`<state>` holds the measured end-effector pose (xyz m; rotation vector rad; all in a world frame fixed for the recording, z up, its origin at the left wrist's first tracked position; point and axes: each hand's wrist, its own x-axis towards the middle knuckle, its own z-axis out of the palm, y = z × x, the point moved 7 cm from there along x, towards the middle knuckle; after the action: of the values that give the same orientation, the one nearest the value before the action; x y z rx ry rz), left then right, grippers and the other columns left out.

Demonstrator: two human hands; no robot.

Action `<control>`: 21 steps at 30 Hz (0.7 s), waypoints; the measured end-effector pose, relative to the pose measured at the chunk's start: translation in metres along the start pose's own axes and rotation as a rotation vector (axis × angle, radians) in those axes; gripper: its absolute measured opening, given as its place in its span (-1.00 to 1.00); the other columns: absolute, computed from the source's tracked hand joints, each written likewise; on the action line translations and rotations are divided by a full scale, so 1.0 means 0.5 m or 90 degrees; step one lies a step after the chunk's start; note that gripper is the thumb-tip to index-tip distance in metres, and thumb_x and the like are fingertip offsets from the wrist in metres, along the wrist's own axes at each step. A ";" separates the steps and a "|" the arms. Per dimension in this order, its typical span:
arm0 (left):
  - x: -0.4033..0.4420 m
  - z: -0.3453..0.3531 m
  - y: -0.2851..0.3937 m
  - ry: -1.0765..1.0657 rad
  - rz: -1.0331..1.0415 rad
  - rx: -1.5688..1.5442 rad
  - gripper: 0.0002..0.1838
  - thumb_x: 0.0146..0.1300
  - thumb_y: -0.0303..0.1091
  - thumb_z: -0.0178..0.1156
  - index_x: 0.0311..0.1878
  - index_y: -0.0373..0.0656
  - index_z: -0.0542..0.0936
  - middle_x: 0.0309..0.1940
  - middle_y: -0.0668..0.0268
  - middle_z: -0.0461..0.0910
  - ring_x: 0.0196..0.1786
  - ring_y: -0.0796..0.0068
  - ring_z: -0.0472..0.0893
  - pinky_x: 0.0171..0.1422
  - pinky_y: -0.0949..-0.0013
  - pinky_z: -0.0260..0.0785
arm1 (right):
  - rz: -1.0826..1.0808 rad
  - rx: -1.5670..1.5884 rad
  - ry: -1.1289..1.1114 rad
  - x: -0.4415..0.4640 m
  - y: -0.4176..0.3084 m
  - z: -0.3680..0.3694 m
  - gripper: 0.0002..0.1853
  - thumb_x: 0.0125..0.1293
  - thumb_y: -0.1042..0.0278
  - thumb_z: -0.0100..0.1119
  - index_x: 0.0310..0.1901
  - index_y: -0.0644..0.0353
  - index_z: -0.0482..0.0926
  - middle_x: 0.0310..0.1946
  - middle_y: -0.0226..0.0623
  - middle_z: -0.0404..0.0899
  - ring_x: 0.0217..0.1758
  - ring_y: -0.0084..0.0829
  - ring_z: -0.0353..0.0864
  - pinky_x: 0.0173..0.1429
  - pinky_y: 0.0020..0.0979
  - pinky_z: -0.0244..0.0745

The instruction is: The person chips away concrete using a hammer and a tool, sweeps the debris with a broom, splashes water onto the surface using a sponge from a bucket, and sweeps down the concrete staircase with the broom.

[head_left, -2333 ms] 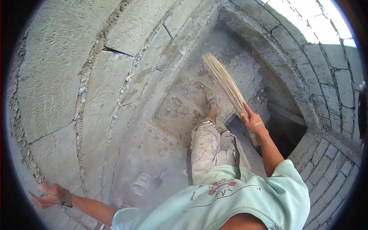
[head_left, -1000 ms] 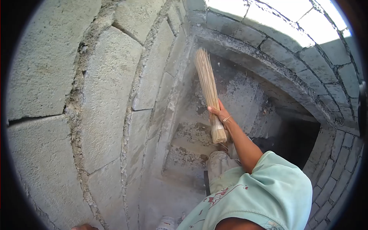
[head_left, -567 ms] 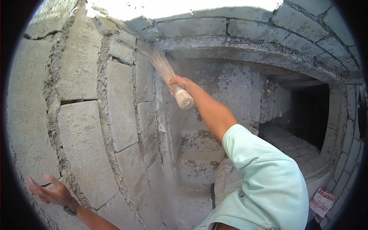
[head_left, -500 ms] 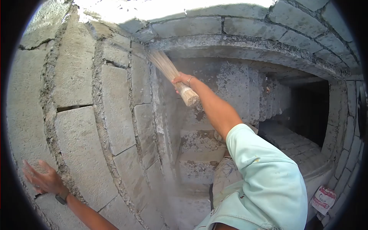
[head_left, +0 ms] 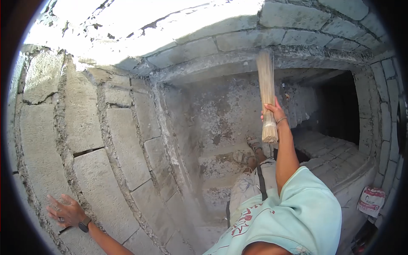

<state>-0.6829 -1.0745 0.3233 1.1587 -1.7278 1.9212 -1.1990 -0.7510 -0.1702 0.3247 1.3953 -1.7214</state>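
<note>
My right hand (head_left: 275,112) is wrapped round the bound end of a broom of thin stiff sticks (head_left: 266,80), arm stretched out ahead. The broom points away from me, its blurred tips against the concrete ledge (head_left: 314,54) at the foot of the far block wall. On the left, my left hand (head_left: 68,213) lies with fingers spread against the block wall (head_left: 91,174); a dark watch is on that wrist. Dust hangs hazily around the wall's lower edge.
Rough concrete steps (head_left: 219,163) lie below me, with my sandalled feet (head_left: 250,153) on them. At the right is a dark opening (head_left: 340,108). A red and white bag (head_left: 371,201) rests by the right wall. Bright sunlight falls across the far wall top.
My right hand has swung the broom rightward along the ledge, from the left corner to the middle. My left hand stays on the wall. The view has shifted, showing my feet.
</note>
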 end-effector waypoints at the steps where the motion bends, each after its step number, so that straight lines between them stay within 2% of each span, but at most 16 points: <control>1: 0.001 0.003 -0.003 -0.013 -0.001 0.013 -0.44 0.20 0.15 -0.10 0.28 0.45 0.12 0.25 0.35 0.08 0.30 0.29 0.12 0.22 -0.13 -0.03 | 0.049 -0.010 -0.075 -0.039 0.005 0.047 -0.26 0.07 0.45 0.11 0.27 -0.21 0.02 -0.51 -0.13 0.45 -0.64 -0.29 0.50 -0.61 -0.30 0.48; 3: -0.002 0.005 -0.008 -0.010 -0.012 0.028 -0.43 0.20 0.15 -0.10 0.29 0.45 0.10 0.25 0.35 0.07 0.31 0.28 0.11 0.22 -0.15 -0.04 | 0.139 -0.011 -0.200 -0.057 0.073 0.153 -0.16 0.10 0.44 0.11 0.33 -0.30 -0.14 -0.42 -0.08 0.45 -0.60 -0.29 0.51 -0.58 -0.29 0.50; 6: 0.010 -0.010 0.000 -0.011 -0.008 0.035 -0.42 0.20 0.15 -0.11 0.30 0.47 0.06 0.25 0.36 0.07 0.31 0.30 0.10 0.21 -0.15 -0.01 | 0.203 0.024 -0.410 -0.027 0.128 0.332 -0.11 0.08 0.37 0.18 0.34 -0.27 -0.19 -0.42 -0.13 0.43 -0.58 -0.33 0.49 -0.53 -0.28 0.49; 8: 0.006 0.019 -0.001 -0.384 -0.043 0.366 -0.43 0.20 0.16 -0.11 0.30 0.49 0.06 0.24 0.38 0.08 0.31 0.33 0.09 0.21 -0.14 0.00 | 0.230 -0.015 -0.370 0.044 0.144 0.371 -0.22 0.06 0.34 0.20 0.28 -0.16 -0.03 -0.41 -0.16 0.40 -0.57 -0.33 0.49 -0.53 -0.28 0.49; 9: 0.010 0.019 0.003 -0.379 -0.042 0.362 -0.43 0.20 0.16 -0.11 0.30 0.49 0.06 0.24 0.38 0.08 0.31 0.33 0.09 0.21 -0.14 0.00 | 0.226 -0.013 -0.371 0.108 0.156 0.373 -0.26 0.06 0.34 0.20 0.25 -0.12 0.03 -0.41 -0.16 0.39 -0.58 -0.33 0.49 -0.54 -0.28 0.49; 10: 0.006 0.024 -0.003 -0.380 -0.043 0.372 -0.43 0.20 0.16 -0.12 0.29 0.50 0.06 0.24 0.39 0.08 0.31 0.34 0.09 0.20 -0.12 0.01 | 0.228 -0.081 -0.301 0.161 0.139 0.336 -0.35 0.07 0.32 0.19 0.18 -0.05 0.11 -0.41 -0.19 0.39 -0.58 -0.33 0.49 -0.56 -0.28 0.48; 11: 0.001 0.029 -0.009 -0.382 -0.040 0.382 -0.44 0.20 0.16 -0.12 0.29 0.50 0.07 0.24 0.40 0.09 0.31 0.35 0.09 0.19 -0.11 0.03 | 0.227 -0.126 -0.269 0.203 0.099 0.277 -0.39 0.07 0.29 0.19 0.15 -0.07 0.14 -0.41 -0.21 0.39 -0.57 -0.35 0.50 -0.57 -0.29 0.49; 12: 0.002 0.031 -0.011 -0.378 -0.031 0.376 -0.44 0.20 0.16 -0.12 0.29 0.50 0.07 0.24 0.40 0.09 0.31 0.35 0.09 0.19 -0.11 0.03 | 0.218 -0.110 -0.314 0.223 0.047 0.216 -0.43 0.08 0.26 0.18 0.12 -0.11 0.18 -0.40 -0.20 0.40 -0.57 -0.36 0.50 -0.57 -0.31 0.48; 13: 0.006 0.032 -0.012 -0.364 -0.026 0.377 -0.44 0.19 0.17 -0.12 0.28 0.50 0.08 0.24 0.39 0.10 0.31 0.35 0.09 0.18 -0.10 0.04 | 0.194 -0.124 -0.321 0.216 -0.024 0.150 -0.44 0.09 0.22 0.19 0.12 -0.15 0.18 -0.39 -0.18 0.42 -0.57 -0.37 0.50 -0.58 -0.34 0.48; 14: -0.002 0.031 -0.010 -0.355 -0.028 0.375 -0.44 0.18 0.17 -0.11 0.28 0.49 0.10 0.23 0.39 0.12 0.31 0.35 0.09 0.17 -0.10 0.05 | 0.188 -0.099 -0.229 0.233 -0.056 0.055 -0.44 0.08 0.20 0.20 0.11 -0.15 0.19 -0.41 -0.18 0.43 -0.58 -0.37 0.50 -0.58 -0.35 0.48; 15: -0.016 0.040 -0.023 -0.354 -0.017 0.366 -0.44 0.18 0.17 -0.11 0.28 0.49 0.10 0.23 0.39 0.12 0.31 0.35 0.09 0.17 -0.10 0.05 | 0.195 -0.077 -0.274 0.216 -0.106 -0.013 -0.41 0.10 0.23 0.19 0.13 -0.05 0.13 -0.46 -0.14 0.43 -0.61 -0.30 0.51 -0.58 -0.28 0.47; 17: -0.003 0.016 -0.009 -0.024 0.040 0.106 -0.40 0.15 0.19 -0.10 0.27 0.37 0.15 0.20 0.27 0.18 0.28 0.26 0.13 0.14 -0.14 0.06 | 0.196 -0.051 -0.190 0.164 -0.164 -0.146 -0.28 0.11 0.23 0.18 0.26 -0.12 0.01 -0.43 -0.14 0.43 -0.60 -0.31 0.51 -0.58 -0.29 0.46; 18: -0.001 0.002 0.009 -0.018 0.040 0.086 -0.40 0.15 0.19 -0.10 0.27 0.37 0.15 0.20 0.27 0.18 0.28 0.26 0.13 0.14 -0.14 0.06 | 0.189 -0.045 -0.172 0.150 -0.181 -0.195 -0.28 0.11 0.23 0.18 0.26 -0.12 0.01 -0.43 -0.14 0.43 -0.60 -0.31 0.51 -0.58 -0.29 0.46; 20: 0.016 -0.047 0.054 -0.113 0.192 0.205 -0.37 0.25 -0.02 -0.17 0.34 -0.05 0.03 0.33 -0.08 -0.17 0.32 -0.22 -0.10 0.24 -0.27 -0.21 | 0.120 -0.085 -0.080 0.119 -0.196 -0.277 -0.35 0.12 0.19 0.17 0.23 -0.21 0.10 -0.45 -0.20 0.45 -0.58 -0.41 0.50 -0.52 -0.35 0.51; 21: 0.028 -0.058 0.063 -0.102 0.190 0.196 -0.37 0.25 -0.02 -0.17 0.34 -0.05 0.03 0.33 -0.08 -0.17 0.32 -0.22 -0.10 0.24 -0.27 -0.21 | 0.121 -0.096 -0.043 0.097 -0.200 -0.292 -0.28 0.13 0.23 0.17 0.29 -0.15 0.02 -0.45 -0.19 0.46 -0.59 -0.40 0.50 -0.53 -0.35 0.51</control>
<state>-0.7239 -1.0583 0.3136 1.2440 -1.8175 2.4005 -1.3472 -0.6443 -0.1856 0.3014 1.3901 -1.4517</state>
